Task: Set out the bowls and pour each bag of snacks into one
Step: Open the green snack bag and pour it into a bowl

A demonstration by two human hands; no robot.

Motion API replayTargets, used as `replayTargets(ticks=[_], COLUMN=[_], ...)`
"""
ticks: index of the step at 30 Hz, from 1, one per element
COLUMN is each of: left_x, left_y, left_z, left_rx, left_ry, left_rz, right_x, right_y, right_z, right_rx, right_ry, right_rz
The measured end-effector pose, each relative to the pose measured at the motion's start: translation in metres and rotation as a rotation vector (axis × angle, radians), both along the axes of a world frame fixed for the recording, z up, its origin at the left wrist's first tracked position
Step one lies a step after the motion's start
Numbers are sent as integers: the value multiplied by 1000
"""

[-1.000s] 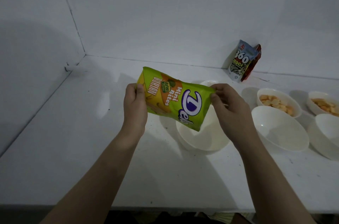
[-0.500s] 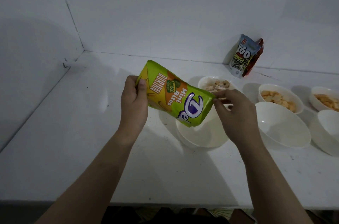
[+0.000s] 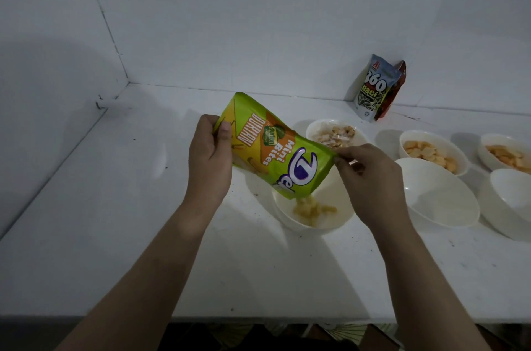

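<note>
I see my left hand (image 3: 211, 160) gripping and right hand (image 3: 370, 178) pinching the tilted green snack bag (image 3: 273, 149), fingers clamped, yellow pieces (image 3: 311, 209) dropping into the white bowl (image 3: 339, 221).

"DURIAN", "Mini Bites" and a large purple "De" are printed on the green snack bag (image 3: 274, 149). "360" and "uaci" are read on the pouch (image 3: 373, 89) at the table's back edge.
</note>
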State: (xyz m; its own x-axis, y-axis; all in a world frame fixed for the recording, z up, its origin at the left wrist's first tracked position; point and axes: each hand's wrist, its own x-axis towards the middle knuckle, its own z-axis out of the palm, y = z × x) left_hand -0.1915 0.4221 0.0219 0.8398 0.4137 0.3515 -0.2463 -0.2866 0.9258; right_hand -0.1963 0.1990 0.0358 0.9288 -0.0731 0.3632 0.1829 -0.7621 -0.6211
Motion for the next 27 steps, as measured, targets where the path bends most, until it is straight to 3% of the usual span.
replayTargets(ticks=[27], left_x=[-8], left_y=[4], left_z=[7], left_rx=[69], left_ry=[-41], left_rz=[-54], right_x=[-3], right_y=[0], right_z=[-8], right_rx=[-9], right_ry=[-66], right_rz=[-32])
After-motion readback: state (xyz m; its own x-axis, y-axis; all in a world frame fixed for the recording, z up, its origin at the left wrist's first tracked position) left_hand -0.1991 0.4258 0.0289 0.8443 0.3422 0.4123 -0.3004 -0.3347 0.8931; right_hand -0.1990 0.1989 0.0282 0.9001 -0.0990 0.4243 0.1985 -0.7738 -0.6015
